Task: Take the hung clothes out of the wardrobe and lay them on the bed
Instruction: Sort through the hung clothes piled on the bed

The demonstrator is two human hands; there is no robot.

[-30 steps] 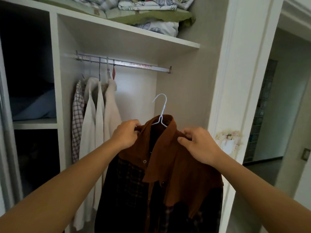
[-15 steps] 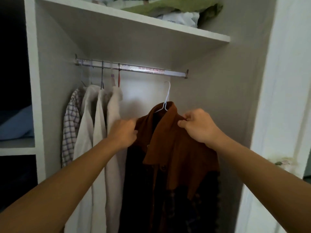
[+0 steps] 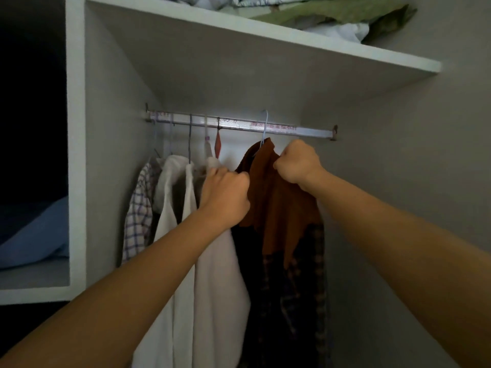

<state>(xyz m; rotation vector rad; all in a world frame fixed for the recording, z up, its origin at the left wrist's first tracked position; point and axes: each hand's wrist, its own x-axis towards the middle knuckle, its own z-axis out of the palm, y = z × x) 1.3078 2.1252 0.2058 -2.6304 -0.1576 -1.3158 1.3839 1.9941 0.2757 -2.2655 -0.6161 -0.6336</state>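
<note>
A rust-brown shirt with dark checked lower panels (image 3: pixel 276 203) hangs on a pale wire hanger (image 3: pixel 265 126) inside the wardrobe. The hanger's hook lies across the metal rail (image 3: pixel 239 125). My left hand (image 3: pixel 225 195) grips the shirt's left shoulder, and my right hand (image 3: pixel 297 163) grips its right shoulder near the collar. To the left on the same rail hang white garments (image 3: pixel 218 274) and a checked shirt (image 3: pixel 138 211). The bed is out of view.
A white shelf (image 3: pixel 265 38) sits just above the rail, with folded green and white bedding (image 3: pixel 332 14) on it. The wardrobe's grey side wall is close on the right. A left compartment holds blue bedding (image 3: pixel 34 235).
Both hands carried the brown shirt up and deeper into the wardrobe. Its hook, free in the air before, now sits at the rail. The view moved closer.
</note>
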